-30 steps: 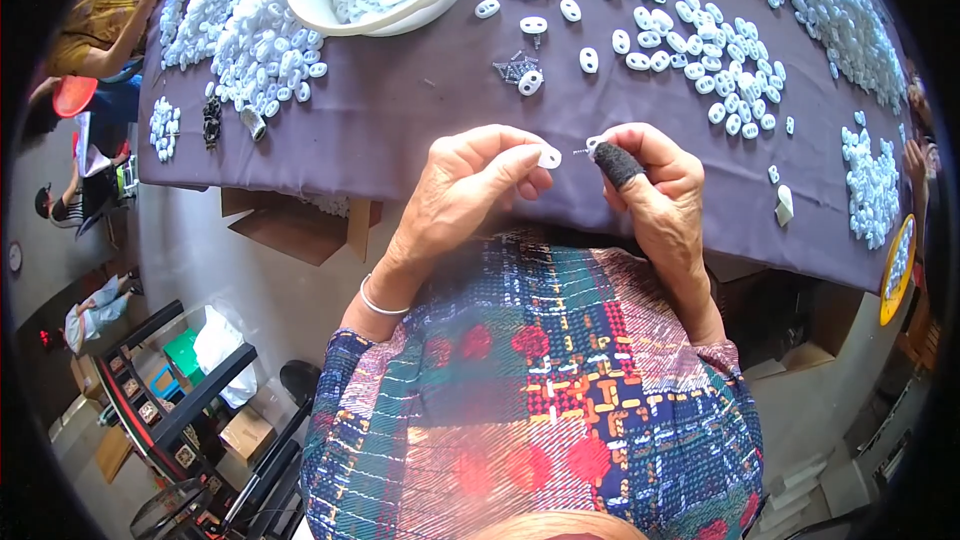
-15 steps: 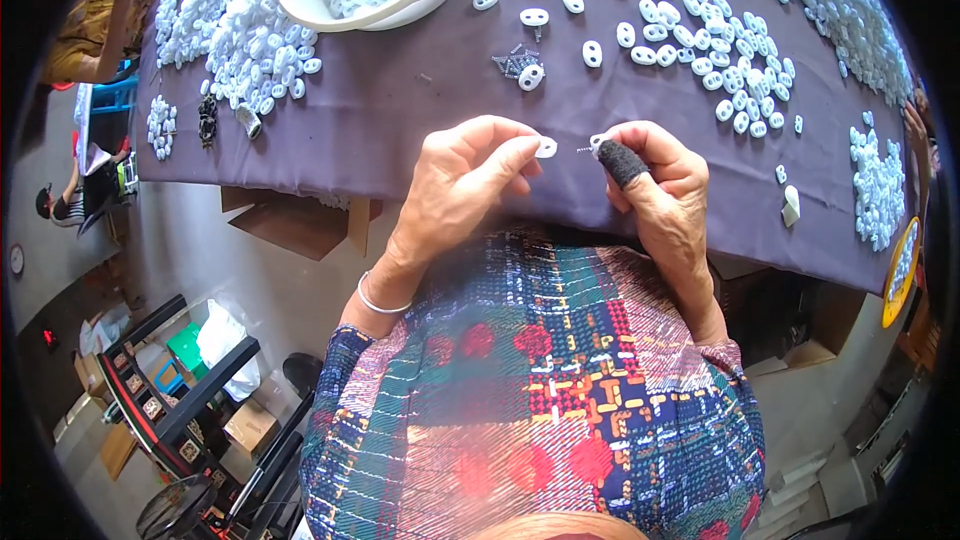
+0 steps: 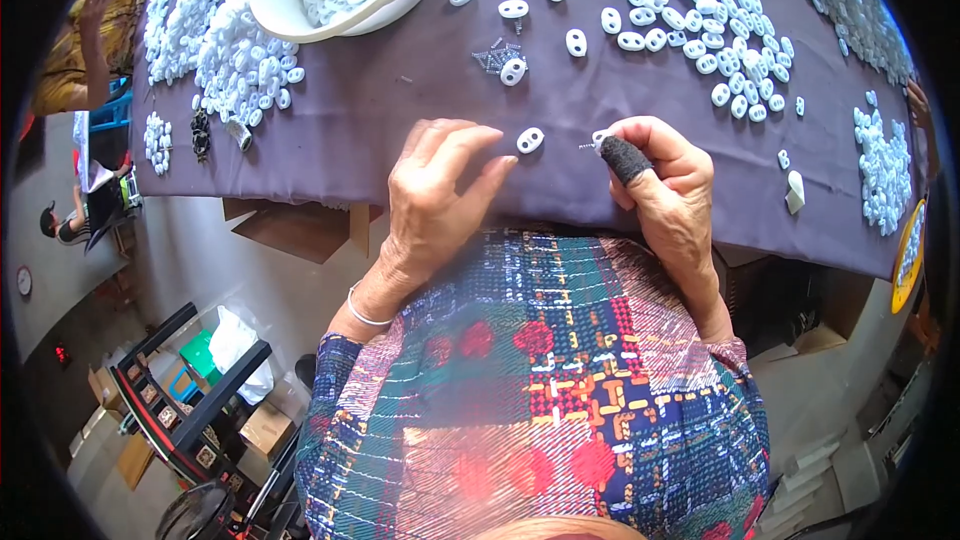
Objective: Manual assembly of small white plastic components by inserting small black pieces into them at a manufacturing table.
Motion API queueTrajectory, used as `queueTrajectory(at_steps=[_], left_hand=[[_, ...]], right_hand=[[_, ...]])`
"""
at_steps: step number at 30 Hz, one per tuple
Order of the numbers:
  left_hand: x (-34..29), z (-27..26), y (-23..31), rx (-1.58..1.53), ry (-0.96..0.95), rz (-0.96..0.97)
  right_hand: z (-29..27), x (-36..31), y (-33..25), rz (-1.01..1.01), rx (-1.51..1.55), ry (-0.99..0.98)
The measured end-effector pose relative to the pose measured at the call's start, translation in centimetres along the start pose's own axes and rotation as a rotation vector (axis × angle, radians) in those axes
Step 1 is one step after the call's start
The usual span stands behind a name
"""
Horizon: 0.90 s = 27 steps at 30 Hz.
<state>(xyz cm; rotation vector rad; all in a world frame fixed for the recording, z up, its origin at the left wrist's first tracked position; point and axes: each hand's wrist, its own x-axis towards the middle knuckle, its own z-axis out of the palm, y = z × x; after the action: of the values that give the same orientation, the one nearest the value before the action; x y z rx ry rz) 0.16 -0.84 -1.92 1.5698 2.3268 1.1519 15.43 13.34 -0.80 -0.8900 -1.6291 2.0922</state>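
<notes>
My left hand [image 3: 440, 175] is open, its thumb and fingers apart with nothing between them. Just off its fingertips is a white oval cord lock piece [image 3: 530, 140] with two holes, apart from both hands. My right hand [image 3: 660, 170], its thumb wrapped in black cloth, pinches a small white cord lock piece [image 3: 600, 136]. A thin metal spring [image 3: 587, 146] sticks out of that piece toward the left; the thumb covers the rest. Beyond the hands lies a little heap of springs [image 3: 492, 59] with a white oval piece [image 3: 513, 72] against it.
A cream bowl [image 3: 275, 20] of white pieces stands at the far left beside a large pile [image 3: 240, 75]. Scattered oval pieces [image 3: 735, 50] and a small-part pile [image 3: 880, 175] lie to the right on the dark tablecloth [image 3: 330, 130]. Another person's arm [image 3: 95, 50] is at far left.
My left hand has let go of the white oval piece and drawn back left, its fingers spreading. My right hand still pinches the piece with the spring. The view has shifted slightly.
</notes>
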Motion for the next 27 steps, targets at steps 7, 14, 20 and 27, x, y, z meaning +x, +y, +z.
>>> queueTrajectory(at_steps=[7, 14, 20, 27], left_hand=[[1.7, 0.2, 1.0, 0.060, -0.076, -0.057], [2.1, 0.7, 1.3, 0.014, -0.127, 0.014], [1.5, 0.5, 1.4, -0.191, -0.076, -0.129], [2.1, -0.7, 1.9, -1.072, -0.200, -0.822]], right_hand=[[0.0, 0.1, 0.1, 0.008, 0.011, -0.018], [0.0, 0.0, 0.0, 0.017, 0.009, -0.021], [0.0, -0.1, -0.2, 0.013, -0.006, -0.018], [0.1, -0.2, -1.3, -0.019, -0.037, -0.031]])
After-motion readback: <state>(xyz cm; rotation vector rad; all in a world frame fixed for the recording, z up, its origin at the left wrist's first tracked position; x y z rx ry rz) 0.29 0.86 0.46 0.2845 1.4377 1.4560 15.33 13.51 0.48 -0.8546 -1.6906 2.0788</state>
